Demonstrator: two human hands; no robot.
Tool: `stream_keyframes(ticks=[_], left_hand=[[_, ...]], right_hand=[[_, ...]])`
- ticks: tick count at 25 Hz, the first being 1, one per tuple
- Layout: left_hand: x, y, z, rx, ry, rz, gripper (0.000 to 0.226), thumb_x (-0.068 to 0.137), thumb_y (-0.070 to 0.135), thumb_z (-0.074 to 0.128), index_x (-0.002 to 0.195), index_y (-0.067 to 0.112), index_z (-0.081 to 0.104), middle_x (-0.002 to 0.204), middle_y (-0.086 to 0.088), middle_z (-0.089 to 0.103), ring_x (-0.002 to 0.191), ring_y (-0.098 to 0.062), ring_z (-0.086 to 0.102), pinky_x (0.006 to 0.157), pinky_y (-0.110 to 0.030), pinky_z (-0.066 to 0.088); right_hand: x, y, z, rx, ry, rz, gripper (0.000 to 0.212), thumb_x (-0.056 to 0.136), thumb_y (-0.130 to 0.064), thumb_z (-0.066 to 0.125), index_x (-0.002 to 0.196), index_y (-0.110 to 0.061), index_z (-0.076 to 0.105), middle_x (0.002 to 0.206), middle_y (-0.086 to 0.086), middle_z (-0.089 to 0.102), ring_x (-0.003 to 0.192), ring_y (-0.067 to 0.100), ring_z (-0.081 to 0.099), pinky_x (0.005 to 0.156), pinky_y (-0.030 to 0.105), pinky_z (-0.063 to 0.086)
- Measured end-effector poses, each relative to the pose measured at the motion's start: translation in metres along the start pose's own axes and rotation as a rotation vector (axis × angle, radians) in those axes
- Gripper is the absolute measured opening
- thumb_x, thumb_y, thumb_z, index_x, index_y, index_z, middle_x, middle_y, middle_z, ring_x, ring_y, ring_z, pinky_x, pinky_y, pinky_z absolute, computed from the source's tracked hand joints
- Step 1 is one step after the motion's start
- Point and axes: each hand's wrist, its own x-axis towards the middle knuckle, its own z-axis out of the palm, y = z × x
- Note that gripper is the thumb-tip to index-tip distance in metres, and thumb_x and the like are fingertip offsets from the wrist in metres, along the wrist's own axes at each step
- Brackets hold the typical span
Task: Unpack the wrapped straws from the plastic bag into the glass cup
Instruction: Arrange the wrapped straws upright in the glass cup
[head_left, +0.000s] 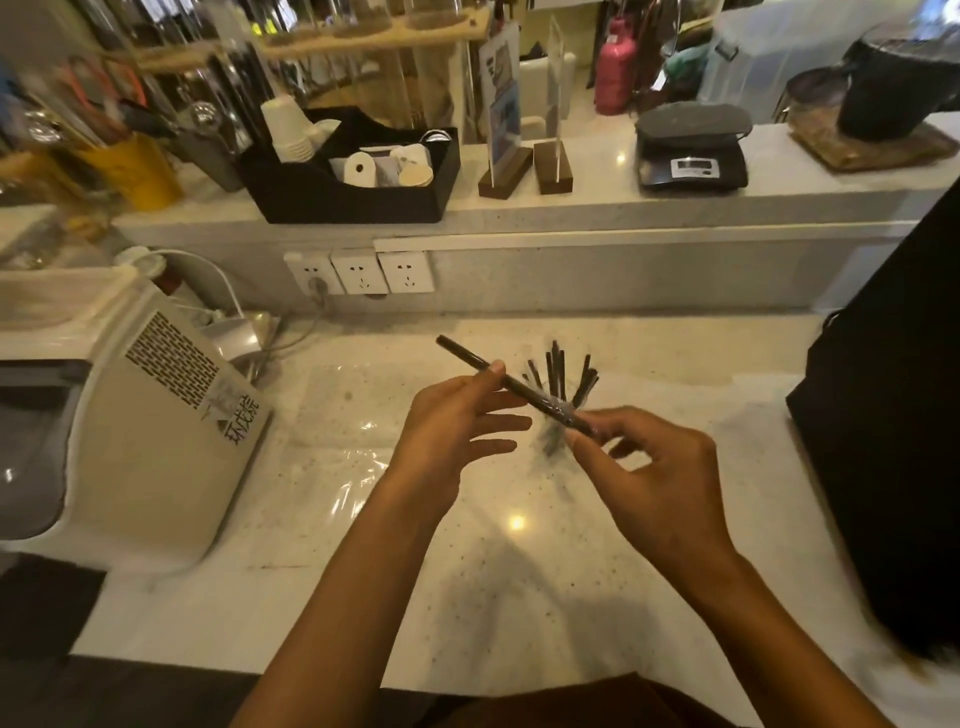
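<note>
I hold one black straw (470, 360) slanted across the middle of the view, its clear wrapper bunched at the lower right end. My left hand (453, 422) pinches the straw near its middle with thumb and forefinger, the other fingers spread. My right hand (652, 470) grips the wrapped lower end. Behind both hands several black straws (558, 371) stand fanned out in a glass cup, whose body is mostly hidden by my fingers. A flat clear plastic bag (343, 457) lies on the white counter to the left.
A cream appliance (130, 441) stands at the left, a black bag (893, 467) at the right edge. Wall sockets (358, 273) sit on the ledge front. On the upper shelf are a black organiser with paper cups (353, 171) and a black scale (693, 150).
</note>
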Motion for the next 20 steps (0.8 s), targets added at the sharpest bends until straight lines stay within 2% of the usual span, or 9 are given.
stream_keyframes(ticks=[2, 6, 10, 13, 15, 16, 18, 20], left_hand=[[-0.003, -0.008, -0.002, 0.029, 0.090, 0.064, 0.031, 0.097, 0.029, 0.064, 0.109, 0.002, 0.068, 0.095, -0.009, 0.079, 0.082, -0.026, 0.078, 0.071, -0.037, 0.060], [-0.009, -0.010, 0.004, 0.120, 0.127, 0.212, 0.018, 0.096, 0.025, 0.065, 0.108, 0.012, 0.067, 0.090, -0.004, 0.080, 0.078, -0.020, 0.078, 0.078, -0.043, 0.060], [-0.001, 0.001, 0.005, 0.165, 0.188, 0.368, 0.015, 0.098, 0.028, 0.061, 0.108, 0.019, 0.068, 0.089, -0.001, 0.079, 0.081, -0.014, 0.076, 0.072, -0.035, 0.060], [0.003, 0.010, 0.008, 0.241, 0.183, 0.477, 0.014, 0.095, 0.023, 0.065, 0.108, 0.023, 0.070, 0.091, 0.003, 0.077, 0.082, -0.010, 0.074, 0.069, -0.025, 0.059], [0.005, 0.014, 0.012, 0.286, 0.149, 0.525, 0.015, 0.095, 0.022, 0.066, 0.109, 0.027, 0.069, 0.093, 0.003, 0.076, 0.083, -0.010, 0.074, 0.071, -0.026, 0.060], [0.007, 0.017, 0.015, 0.303, 0.141, 0.551, 0.017, 0.094, 0.023, 0.066, 0.110, 0.029, 0.068, 0.095, 0.004, 0.076, 0.085, -0.009, 0.074, 0.073, -0.026, 0.061], [0.014, 0.026, 0.021, 0.346, 0.133, 0.616, 0.021, 0.093, 0.025, 0.067, 0.113, 0.033, 0.067, 0.099, 0.007, 0.075, 0.089, -0.007, 0.072, 0.076, -0.025, 0.060], [0.021, 0.036, 0.032, 0.424, 0.096, 0.688, 0.022, 0.092, 0.026, 0.069, 0.114, 0.031, 0.067, 0.100, 0.011, 0.074, 0.090, -0.004, 0.070, 0.077, -0.019, 0.058]], right_hand=[[-0.012, 0.016, 0.008, -0.033, -0.049, 0.101, 0.015, 0.082, -0.033, 0.076, 0.093, -0.024, 0.080, 0.081, -0.013, 0.074, 0.075, 0.002, 0.066, 0.069, 0.024, 0.057], [-0.022, 0.031, 0.020, -0.077, -0.178, 0.181, 0.013, 0.084, -0.040, 0.074, 0.088, -0.029, 0.078, 0.081, -0.017, 0.073, 0.077, 0.003, 0.066, 0.070, 0.025, 0.057], [-0.015, 0.041, 0.020, -0.114, -0.224, 0.215, 0.011, 0.085, -0.041, 0.074, 0.088, -0.031, 0.075, 0.080, -0.019, 0.070, 0.077, 0.000, 0.064, 0.068, 0.019, 0.053], [-0.005, 0.049, 0.019, -0.160, -0.300, 0.235, 0.021, 0.085, -0.048, 0.072, 0.099, -0.032, 0.076, 0.088, -0.022, 0.070, 0.081, -0.001, 0.064, 0.073, 0.020, 0.055], [0.007, 0.047, 0.010, -0.194, -0.351, 0.211, 0.030, 0.086, -0.051, 0.069, 0.111, -0.035, 0.073, 0.098, -0.023, 0.070, 0.085, -0.004, 0.064, 0.079, 0.023, 0.058], [0.018, 0.041, 0.001, -0.168, -0.333, 0.191, 0.029, 0.087, -0.049, 0.068, 0.112, -0.037, 0.071, 0.099, -0.022, 0.070, 0.084, -0.006, 0.064, 0.080, 0.022, 0.059], [0.051, 0.017, -0.026, -0.046, -0.194, 0.143, 0.020, 0.087, -0.046, 0.063, 0.105, -0.038, 0.068, 0.093, -0.021, 0.069, 0.083, -0.008, 0.064, 0.078, 0.016, 0.058], [0.086, -0.014, -0.051, 0.041, -0.053, 0.055, 0.027, 0.084, -0.055, 0.057, 0.103, -0.039, 0.065, 0.091, -0.018, 0.069, 0.081, -0.004, 0.065, 0.072, 0.011, 0.055]])
